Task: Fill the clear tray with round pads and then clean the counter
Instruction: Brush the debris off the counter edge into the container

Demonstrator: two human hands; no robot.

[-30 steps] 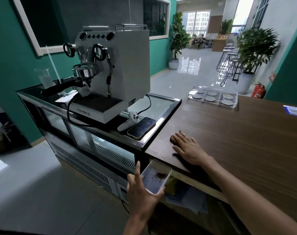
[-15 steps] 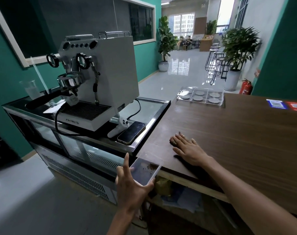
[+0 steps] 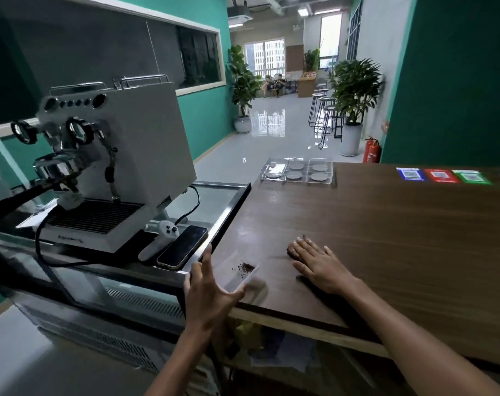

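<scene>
A wide stretch of bare worktop (image 3: 386, 238) lay between the right hand (image 3: 317, 264) and the clear tray (image 3: 297, 171) at the far edge. To the left, the phone (image 3: 183, 247) and espresso machine (image 3: 123, 167) crowded the glass cabinet top.

counter (image 3: 400, 238): dark wood top, abuts cabinet on its left
tray (image 3: 297, 171): clear, far left corner of counter, five grey pads (image 3: 319, 176) in its compartments, sixth looks empty
stickers (image 3: 440, 175): blue, red, green, flat at far right edge
right hand (image 3: 319, 264): palm down on counter, fingers straight
cabinet (image 3: 223, 201): glass-topped, steel-edged; carries espresso machine (image 3: 123, 167), phone (image 3: 183, 247), white controller (image 3: 160, 240) beside phone
</scene>
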